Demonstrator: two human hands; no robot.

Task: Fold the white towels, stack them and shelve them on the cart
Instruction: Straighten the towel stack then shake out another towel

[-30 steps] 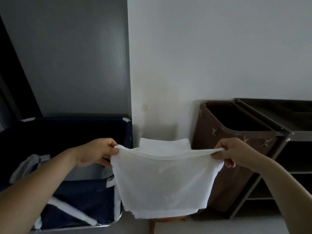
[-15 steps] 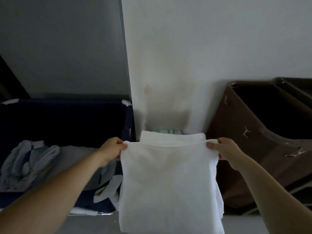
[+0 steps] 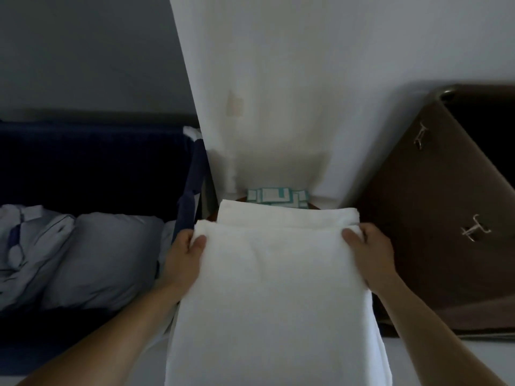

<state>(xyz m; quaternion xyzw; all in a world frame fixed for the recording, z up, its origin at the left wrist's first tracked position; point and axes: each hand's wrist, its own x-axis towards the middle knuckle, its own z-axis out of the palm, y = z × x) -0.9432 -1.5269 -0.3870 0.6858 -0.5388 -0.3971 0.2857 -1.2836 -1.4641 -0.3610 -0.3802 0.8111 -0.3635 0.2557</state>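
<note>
The towel (image 3: 278, 288) has dropped from hanging free to lying with its far edge at the folded pile (image 3: 287, 217). Beside the blue bin (image 3: 83, 151), the left hand (image 3: 185, 254) pinches its far left corner. The right hand (image 3: 370, 249) pinches the far right corner, near the brown bag (image 3: 434, 218). Much of it overhangs toward the person, so an early release may let it slide off and drag the pile askew.

The room is dim and flatly lit; the white wall (image 3: 320, 79) is brightest, the navy bin (image 3: 92, 160) sinks into shadow; edges bow from wide-angle distortion; detail is soft, slightly blurred.
</note>
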